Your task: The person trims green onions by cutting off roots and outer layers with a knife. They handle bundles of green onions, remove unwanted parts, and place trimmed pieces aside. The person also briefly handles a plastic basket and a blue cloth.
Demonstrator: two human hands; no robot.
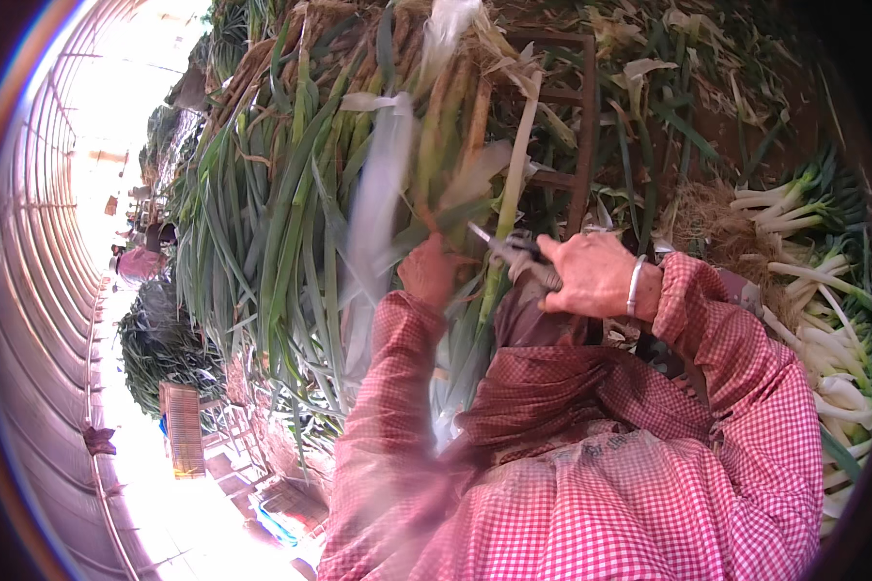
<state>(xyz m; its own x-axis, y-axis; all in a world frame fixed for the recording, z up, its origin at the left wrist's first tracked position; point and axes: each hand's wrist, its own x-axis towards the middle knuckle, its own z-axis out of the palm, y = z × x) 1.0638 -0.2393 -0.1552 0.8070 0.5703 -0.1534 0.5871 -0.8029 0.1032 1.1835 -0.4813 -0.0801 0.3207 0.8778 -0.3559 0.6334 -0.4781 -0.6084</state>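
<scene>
My left hand (427,272) is blurred, its fingers curled among green onion leaves; whether it grips one cannot be told. To its right, my right hand (599,274), with a pale bracelet at the wrist, is closed around a small metal cutting tool (510,247) that looks like shears. The tool's tip points up and left, close to a single long green onion (516,163) with a pale shaft. A big heap of green onions (283,210) spreads left of and beyond my hands, leaves hanging down. Translucent whitish strips (381,181) blur across it.
Beyond my right hand is a rusty metal frame (585,138), with leaf scraps around it. Cleaned white-stemmed onions (836,348) lie at the right. At the lower left are a slatted wooden stool (182,428) and another leafy heap (163,348). Another person (139,263) is farther off, left.
</scene>
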